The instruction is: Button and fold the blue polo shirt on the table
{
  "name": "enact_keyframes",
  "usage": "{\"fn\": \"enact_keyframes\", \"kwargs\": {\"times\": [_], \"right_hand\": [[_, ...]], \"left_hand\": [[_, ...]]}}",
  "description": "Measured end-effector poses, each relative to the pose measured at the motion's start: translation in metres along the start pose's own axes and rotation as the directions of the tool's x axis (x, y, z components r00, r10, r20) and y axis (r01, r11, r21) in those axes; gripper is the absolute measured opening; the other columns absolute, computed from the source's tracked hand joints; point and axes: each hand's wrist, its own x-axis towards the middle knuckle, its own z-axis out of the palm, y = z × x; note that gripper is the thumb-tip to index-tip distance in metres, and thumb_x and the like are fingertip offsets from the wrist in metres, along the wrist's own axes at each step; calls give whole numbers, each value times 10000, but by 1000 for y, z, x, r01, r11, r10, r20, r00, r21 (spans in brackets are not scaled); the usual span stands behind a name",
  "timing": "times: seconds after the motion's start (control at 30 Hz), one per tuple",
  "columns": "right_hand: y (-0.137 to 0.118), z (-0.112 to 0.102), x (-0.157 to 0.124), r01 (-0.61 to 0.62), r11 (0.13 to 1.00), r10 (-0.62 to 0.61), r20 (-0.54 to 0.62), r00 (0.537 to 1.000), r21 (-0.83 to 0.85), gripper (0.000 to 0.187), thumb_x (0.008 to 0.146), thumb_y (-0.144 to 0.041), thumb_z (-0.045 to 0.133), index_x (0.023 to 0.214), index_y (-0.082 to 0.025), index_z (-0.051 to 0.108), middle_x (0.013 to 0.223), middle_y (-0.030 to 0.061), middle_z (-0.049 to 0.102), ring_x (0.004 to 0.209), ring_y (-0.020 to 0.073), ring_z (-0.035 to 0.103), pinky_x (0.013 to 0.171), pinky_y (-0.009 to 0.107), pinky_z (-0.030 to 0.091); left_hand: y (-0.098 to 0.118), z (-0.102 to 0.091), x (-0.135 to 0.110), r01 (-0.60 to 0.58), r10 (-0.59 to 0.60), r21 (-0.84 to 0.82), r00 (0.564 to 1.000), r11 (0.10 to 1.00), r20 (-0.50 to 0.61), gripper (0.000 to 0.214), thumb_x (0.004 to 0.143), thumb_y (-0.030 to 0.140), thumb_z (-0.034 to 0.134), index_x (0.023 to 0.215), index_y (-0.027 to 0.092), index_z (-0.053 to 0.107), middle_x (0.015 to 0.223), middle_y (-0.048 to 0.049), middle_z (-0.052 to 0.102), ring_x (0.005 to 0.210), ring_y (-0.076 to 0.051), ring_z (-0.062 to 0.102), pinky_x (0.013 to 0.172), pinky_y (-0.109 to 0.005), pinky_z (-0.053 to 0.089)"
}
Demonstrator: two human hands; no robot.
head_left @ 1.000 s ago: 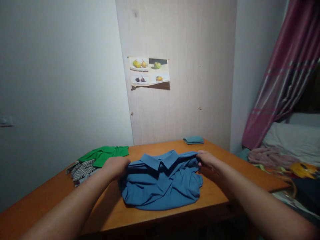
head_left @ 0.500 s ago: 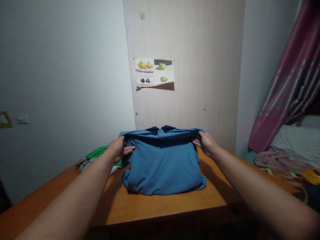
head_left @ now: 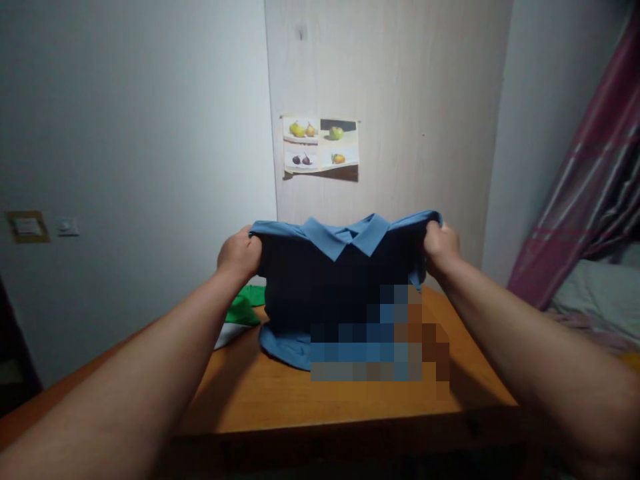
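Raised higher since the half-second-earlier frame, the blue shirt (head_left: 340, 280) now shows its collar points (head_left: 325, 241) toward the viewer, where before they poked up behind the rolled top edge. It is stretched between the two hands above the desk (head_left: 290, 403), its lower edge hanging down to the desktop below the left hand. The left hand (head_left: 240, 255) is closed tightly around one shoulder, the right hand (head_left: 443, 248) around the other, fingers curled into the cloth.

Any label inside the collar is too dark to make out. Well out to the left of the left hand, a plate in a yellowish frame (head_left: 27, 227) is too small to read; a switch (head_left: 67, 227) sits just beside it.

Deep shade swallows the shirt's front, and a pixelated patch below and between the hands covers its lower right part and some desk. Both forearms run off the bottom corners.

Under the left hand, a green garment (head_left: 243, 307) and a whitish cloth (head_left: 235, 333) show partly, cut off by forearm and shirt. Beyond and above the hands hangs a sheet of fruit pictures (head_left: 321, 147); right of the right hand, a magenta curtain (head_left: 580, 173) and pale bedding (head_left: 595, 287).
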Motion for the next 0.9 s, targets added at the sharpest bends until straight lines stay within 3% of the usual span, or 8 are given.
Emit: {"fn": "enact_keyframes", "kwargs": {"times": [0.17, 0.27, 0.37, 0.5, 0.57, 0.67, 0.77, 0.9], "right_hand": [[-15, -15, -20, -91, 972, 110, -76, 991, 216, 256, 886, -443, 530, 908, -193, 584, 726, 11, 602, 657, 177, 619, 515, 277, 533], [-23, -32, -38, -206, 950, 170, 163, 972, 233, 288, 860, -485, 596, 804, -203, 578, 656, 3, 593, 596, 157, 585, 505, 254, 514], [-19, -50, -58, -412, 911, 350, 578, 737, -26, 357, 784, -505, 704, 740, -162, 615, 678, 50, 639, 592, 172, 592, 537, 285, 516], [13, -48, -77, -417, 835, 509, 791, 340, -359, 345, 747, -459, 771, 738, -144, 629, 610, 13, 601, 479, 115, 510, 434, 223, 411], [33, -31, -77, -449, 830, 507, 782, 363, -330, 302, 790, -427, 732, 734, -158, 608, 532, -25, 535, 401, 88, 431, 381, 203, 365], [56, 2, -63, -575, 818, 486, 562, 669, -22, 139, 829, -303, 669, 886, -188, 617, 767, 46, 674, 621, 145, 631, 548, 229, 519], [72, 24, -49, -473, 857, 370, 395, 841, 206, 426, 828, -280, 663, 1236, -291, 540, 1313, 74, 595, 1056, 170, 643, 774, 242, 545], [97, 20, -56, -423, 906, 382, 408, 829, 12, 646, 799, -399, 690, 1389, -309, 440, 1567, 79, 324, 1302, 225, 487, 886, 313, 512]], "left_hand": [[9, -27, -22, 163, -108, -393, 981, 905, 159, 408, 861, 458, 472, 789, 120, 689, 771, -79, 697, 751, -247, 630, 648, -308, 472], [8, -43, -41, 453, 28, -539, 747, 710, 664, 381, 720, 502, 678, 780, 128, 720, 741, -90, 712, 692, -253, 642, 600, -327, 502], [-3, -45, -60, 545, 103, -366, 453, 755, 886, 245, 651, 377, 764, 740, 150, 735, 705, -57, 707, 614, -203, 618, 534, -273, 475], [-24, -12, -77, 450, 41, -164, 271, 878, 962, 175, 622, 306, 768, 578, 183, 652, 468, 24, 554, 424, -132, 502, 391, -214, 354], [-32, 14, -75, 489, -22, -163, 350, 857, 936, 209, 535, 275, 825, 604, 189, 648, 505, 16, 597, 483, -165, 577, 444, -236, 429], [-39, 49, -56, 501, -194, -381, 766, 777, 612, 308, 631, 393, 776, 833, 179, 684, 758, -68, 717, 723, -236, 694, 612, -298, 531], [-45, 73, -36, 440, -278, -441, 880, 782, 384, 547, 821, 519, 589, 1265, 202, 538, 1320, -141, 597, 1243, -259, 554, 929, -336, 487], [-69, 94, -48, 390, -299, -385, 914, 837, 275, 705, 818, 492, 602, 1408, 165, 399, 1551, -179, 336, 1399, -298, 371, 1091, -393, 361]]}}
